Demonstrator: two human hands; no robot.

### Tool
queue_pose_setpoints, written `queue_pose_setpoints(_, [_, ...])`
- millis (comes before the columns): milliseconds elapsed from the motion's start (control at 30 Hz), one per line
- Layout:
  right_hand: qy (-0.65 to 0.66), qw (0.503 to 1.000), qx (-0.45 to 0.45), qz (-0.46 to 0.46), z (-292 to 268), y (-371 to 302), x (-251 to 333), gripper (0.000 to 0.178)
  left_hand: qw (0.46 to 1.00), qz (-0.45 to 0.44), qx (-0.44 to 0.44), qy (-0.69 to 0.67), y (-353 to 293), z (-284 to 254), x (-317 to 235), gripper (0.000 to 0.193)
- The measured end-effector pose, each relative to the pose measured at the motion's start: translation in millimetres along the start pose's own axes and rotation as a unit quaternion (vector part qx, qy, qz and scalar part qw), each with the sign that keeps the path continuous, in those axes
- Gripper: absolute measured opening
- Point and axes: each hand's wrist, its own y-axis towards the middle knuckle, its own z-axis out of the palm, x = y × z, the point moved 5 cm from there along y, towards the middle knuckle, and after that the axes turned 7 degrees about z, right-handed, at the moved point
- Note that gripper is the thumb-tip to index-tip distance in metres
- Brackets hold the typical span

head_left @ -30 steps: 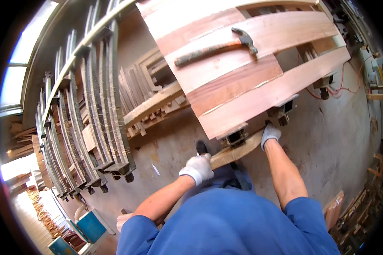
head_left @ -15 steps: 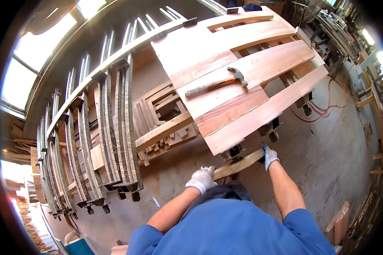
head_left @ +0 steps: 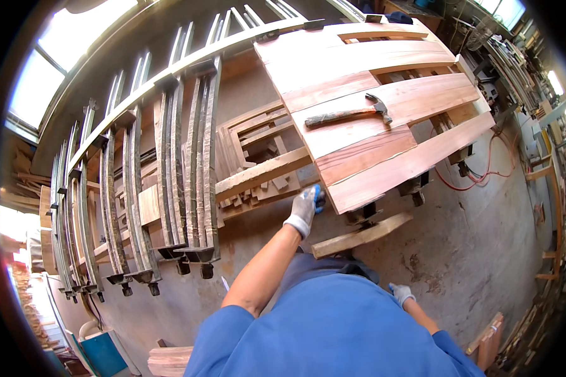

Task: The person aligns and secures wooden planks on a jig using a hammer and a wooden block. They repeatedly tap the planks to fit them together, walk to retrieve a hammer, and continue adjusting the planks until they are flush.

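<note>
My left hand [head_left: 307, 207], in a white glove with blue on the fingers, is raised beside the near left corner of a panel of pale reddish boards [head_left: 374, 176]. Its fingers are loosely bent, with nothing visible in them. Down at my right side is my gloved right hand [head_left: 401, 293], partly seen, apparently empty with loose fingers. Between my body and the panel's near edge, a short thick wooden bar [head_left: 361, 235] stands apart from both hands; what bears it is mostly hidden. A claw hammer [head_left: 349, 115] lies on the boards.
Several long metal bar clamps [head_left: 201, 163] lie side by side along a rail [head_left: 188, 68] on the left. Wood offcuts [head_left: 258, 182] sit below, between clamps and panel. A red hose [head_left: 468, 183] curls on the floor at right. Racks of timber [head_left: 512, 66] line the right side.
Both hands have let go of the short wooden bar. The left moved up toward the panel's corner; the right dropped down to my side. The view shifted, so the panel appears farther right.
</note>
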Motion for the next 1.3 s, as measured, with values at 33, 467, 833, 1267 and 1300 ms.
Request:
queue_pose_setpoints(33, [-0.082,0.996,-0.014,-0.028,7,-10,-8,0.046,0.999,0.004,-0.011,-0.03,3,7,-7,0.037])
queue_pose_setpoints(467, [0.173,0.984,-0.026,0.012,3,-24,-15,0.031,0.991,-0.049,-0.025,-0.123,14,33,-11,0.039])
queue_pose_setpoints(833, [0.368,0.923,0.014,0.109,-4,-22,7,0.03,0.99,-0.063,0.0,-0.126,19,33,-12,0.059])
queue_pose_setpoints(1267, [0.369,0.924,0.023,0.093,-32,0,14,0.028,0.981,-0.045,-0.077,0.172,20,-110,83,0.032])
queue_pose_setpoints(1300, [0.369,0.924,0.028,0.093,-31,5,11,0.028,0.882,-0.009,0.015,0.472,11,-128,94,0.036])
